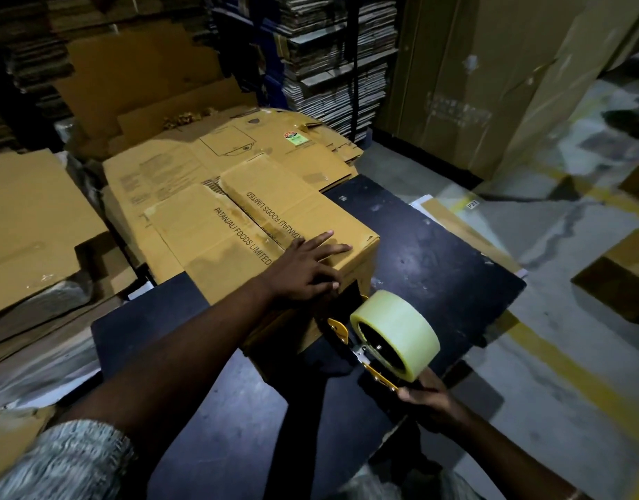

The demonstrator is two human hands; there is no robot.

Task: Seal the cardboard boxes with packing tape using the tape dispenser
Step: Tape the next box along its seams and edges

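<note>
**Box held flat on the table, dispenser at its near edge**

Stacks of flattened cardboard (332, 63) fill the far wall, banded and piled high, with tall upright sheets (491, 84) leaning at the far right. Loose flattened cartons (33, 218) spread across the left side and the far middle of the scene. The grey concrete floor (570, 319) on the right carries yellow painted lines.

A dark table (437, 254) takes up the near middle. On it stands the cardboard box (238, 240), its top flaps closed and printed "PATANJALI FOODS LIMITED", with the seam between the flaps running from far left toward near right. The box overhangs the table's far edge onto the flattened cartons behind it.

The left hand (307, 268) lies on the box's near right corner, fingers spread and straight, pressing the flaps down; it holds nothing. A pale knitted sleeve (65, 460) shows at the near left.

The tape dispenser (368, 351), yellow and metal, sits just off the box's near right side, its front end touching the box's side wall. Its roll of clear packing tape (397, 333) stands upright on the frame. The right hand (426, 398) grips the dispenser's handle from the near side, fingers curled round it.
</note>
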